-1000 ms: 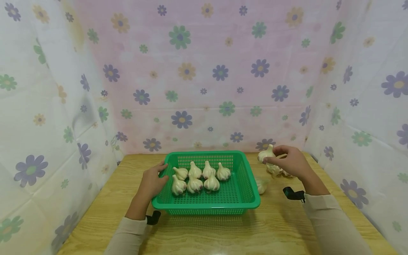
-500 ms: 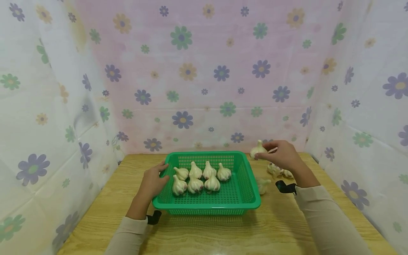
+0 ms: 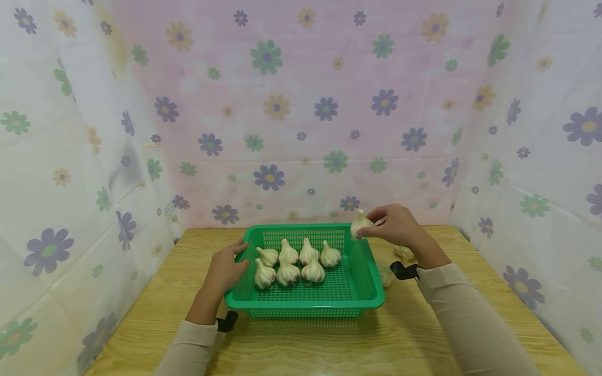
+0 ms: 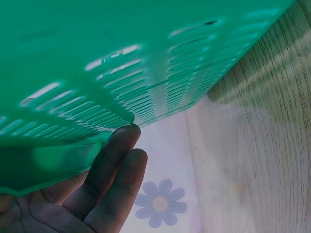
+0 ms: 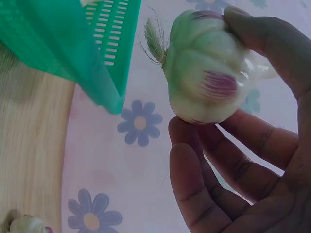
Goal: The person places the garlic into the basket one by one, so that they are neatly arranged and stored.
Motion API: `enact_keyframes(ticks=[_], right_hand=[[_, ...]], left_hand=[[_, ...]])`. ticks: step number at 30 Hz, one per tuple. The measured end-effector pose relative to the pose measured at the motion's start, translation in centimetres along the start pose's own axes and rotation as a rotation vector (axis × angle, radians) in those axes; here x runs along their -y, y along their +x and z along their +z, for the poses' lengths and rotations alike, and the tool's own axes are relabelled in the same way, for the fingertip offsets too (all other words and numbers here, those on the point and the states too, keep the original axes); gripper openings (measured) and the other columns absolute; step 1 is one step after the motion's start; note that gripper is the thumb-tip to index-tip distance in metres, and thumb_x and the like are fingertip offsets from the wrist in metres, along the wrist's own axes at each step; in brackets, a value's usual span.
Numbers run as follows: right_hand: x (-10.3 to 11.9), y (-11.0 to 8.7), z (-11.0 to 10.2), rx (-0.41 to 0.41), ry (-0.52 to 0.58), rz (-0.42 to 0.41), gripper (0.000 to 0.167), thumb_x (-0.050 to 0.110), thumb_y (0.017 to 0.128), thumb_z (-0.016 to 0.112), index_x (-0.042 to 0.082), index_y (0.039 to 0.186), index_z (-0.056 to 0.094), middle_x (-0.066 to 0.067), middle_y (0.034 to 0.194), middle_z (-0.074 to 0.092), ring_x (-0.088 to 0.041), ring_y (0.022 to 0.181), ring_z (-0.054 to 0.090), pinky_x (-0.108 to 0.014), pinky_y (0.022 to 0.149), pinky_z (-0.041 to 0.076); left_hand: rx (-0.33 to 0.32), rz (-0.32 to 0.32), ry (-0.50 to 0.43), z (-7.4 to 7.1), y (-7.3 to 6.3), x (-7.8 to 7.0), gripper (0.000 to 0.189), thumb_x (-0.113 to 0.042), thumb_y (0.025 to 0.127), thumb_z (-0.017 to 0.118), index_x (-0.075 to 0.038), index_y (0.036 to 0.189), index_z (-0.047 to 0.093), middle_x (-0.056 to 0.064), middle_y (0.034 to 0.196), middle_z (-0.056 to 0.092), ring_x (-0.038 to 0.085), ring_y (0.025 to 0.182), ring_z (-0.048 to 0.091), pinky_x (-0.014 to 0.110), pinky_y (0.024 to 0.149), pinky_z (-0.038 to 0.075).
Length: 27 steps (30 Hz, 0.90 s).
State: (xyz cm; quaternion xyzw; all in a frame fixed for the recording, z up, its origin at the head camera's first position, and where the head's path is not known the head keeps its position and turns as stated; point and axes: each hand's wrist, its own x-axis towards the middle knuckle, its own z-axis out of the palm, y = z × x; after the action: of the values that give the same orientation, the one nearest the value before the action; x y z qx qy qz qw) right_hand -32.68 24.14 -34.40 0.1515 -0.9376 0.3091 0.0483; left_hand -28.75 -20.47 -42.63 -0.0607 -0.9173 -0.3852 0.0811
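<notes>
The right hand [image 3: 395,227] pinched a garlic bulb [image 3: 360,226] near the basket [image 3: 305,304]. The left hand [image 3: 226,267], fingers extended, touched the basket's side. Seven other bulbs [image 3: 288,273] sat between the hands, inside it.

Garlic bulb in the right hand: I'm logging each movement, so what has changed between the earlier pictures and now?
The right hand has moved to the person's left, carrying the garlic bulb from beside the green basket to its far right corner, as seen in the head view. The bulb was already held; nothing was let go. Unchanged: left hand at the left rim, basket, seven bulbs inside.
</notes>
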Motion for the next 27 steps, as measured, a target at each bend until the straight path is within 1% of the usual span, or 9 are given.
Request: enact_keyframes(ticks=[4, 6, 9, 12, 17, 20, 23, 27], right_hand=[[0.7, 0.7, 0.5, 0.035, 0.000, -0.021, 0.067, 0.059, 0.081, 0.082, 0.013, 0.129, 0.073, -0.011, 0.130, 0.071, -0.029, 0.106, 0.070, -0.048, 0.085, 0.059], [1.0, 1.0, 0.8, 0.050, -0.002, -0.024, 0.064, 0.059, 0.081, 0.082, 0.015, 0.126, 0.075, -0.009, 0.127, 0.072, -0.028, 0.105, 0.070, -0.048, 0.085, 0.059], [1.3, 1.4, 1.3, 0.068, -0.012, -0.015, 0.057, 0.059, 0.081, 0.082, 0.017, 0.120, 0.078, -0.006, 0.122, 0.074, -0.027, 0.104, 0.069, -0.046, 0.083, 0.059], [1.5, 1.7, 1.8, 0.089, -0.004, 0.009, 0.054, 0.058, 0.080, 0.083, 0.018, 0.117, 0.079, -0.005, 0.118, 0.076, -0.026, 0.104, 0.069, -0.046, 0.084, 0.058], [1.7, 2.0, 2.9, 0.130, 0.039, 0.016, 0.058, 0.056, 0.079, 0.086, 0.016, 0.120, 0.079, -0.008, 0.124, 0.075, -0.031, 0.114, 0.068, -0.052, 0.092, 0.057], [1.7, 2.3, 3.5, 0.141, 0.054, -0.008, 0.059, 0.054, 0.079, 0.086, 0.013, 0.121, 0.079, -0.010, 0.128, 0.073, -0.034, 0.119, 0.067, -0.054, 0.095, 0.056], [1.8, 2.5, 4.1, 0.153, 0.085, -0.020, 0.056, 0.050, 0.079, 0.087, 0.012, 0.120, 0.079, -0.012, 0.127, 0.073, -0.035, 0.119, 0.066, -0.054, 0.096, 0.056], [2.0, 2.7, 4.8, 0.166, 0.087, -0.017, 0.051, 0.048, 0.079, 0.088, 0.014, 0.117, 0.081, -0.010, 0.123, 0.075, -0.033, 0.116, 0.068, -0.053, 0.095, 0.057]], left_hand=[[0.001, -0.006, -0.002, 0.0, 0.0, 0.0, 0.055, -0.010, 0.096, 0.064, -0.006, 0.150, 0.054, 0.010, 0.165, 0.039, 0.010, 0.040, 0.028, 0.023, 0.041, 0.036], [0.000, -0.005, 0.000, 0.0, 0.0, -0.1, 0.055, -0.010, 0.096, 0.064, -0.005, 0.150, 0.054, 0.010, 0.165, 0.039, 0.010, 0.040, 0.029, 0.024, 0.042, 0.037], [0.001, -0.007, 0.002, 0.0, 0.0, -0.1, 0.055, -0.011, 0.097, 0.064, -0.006, 0.151, 0.054, 0.009, 0.165, 0.039, 0.011, 0.041, 0.029, 0.025, 0.042, 0.038], [0.005, -0.011, 0.000, 0.0, 0.0, -0.1, 0.055, -0.012, 0.098, 0.064, -0.007, 0.151, 0.054, 0.008, 0.166, 0.038, 0.011, 0.041, 0.029, 0.026, 0.043, 0.039], [0.009, -0.008, -0.001, -0.1, 0.1, 0.0, 0.055, -0.012, 0.098, 0.063, -0.007, 0.151, 0.054, 0.008, 0.166, 0.037, 0.010, 0.040, 0.029, 0.026, 0.043, 0.039], [0.005, -0.006, 0.004, -0.1, 0.1, 0.1, 0.054, -0.012, 0.098, 0.063, -0.007, 0.151, 0.054, 0.009, 0.166, 0.037, 0.011, 0.040, 0.028, 0.025, 0.042, 0.037], [0.002, -0.009, 0.007, -0.1, 0.2, 0.2, 0.054, -0.012, 0.098, 0.063, -0.008, 0.151, 0.054, 0.008, 0.166, 0.038, 0.011, 0.041, 0.027, 0.024, 0.042, 0.036], [0.009, -0.003, 0.000, 0.0, 0.2, 0.3, 0.054, -0.012, 0.098, 0.063, -0.007, 0.151, 0.054, 0.010, 0.166, 0.037, 0.011, 0.040, 0.028, 0.024, 0.042, 0.036]])
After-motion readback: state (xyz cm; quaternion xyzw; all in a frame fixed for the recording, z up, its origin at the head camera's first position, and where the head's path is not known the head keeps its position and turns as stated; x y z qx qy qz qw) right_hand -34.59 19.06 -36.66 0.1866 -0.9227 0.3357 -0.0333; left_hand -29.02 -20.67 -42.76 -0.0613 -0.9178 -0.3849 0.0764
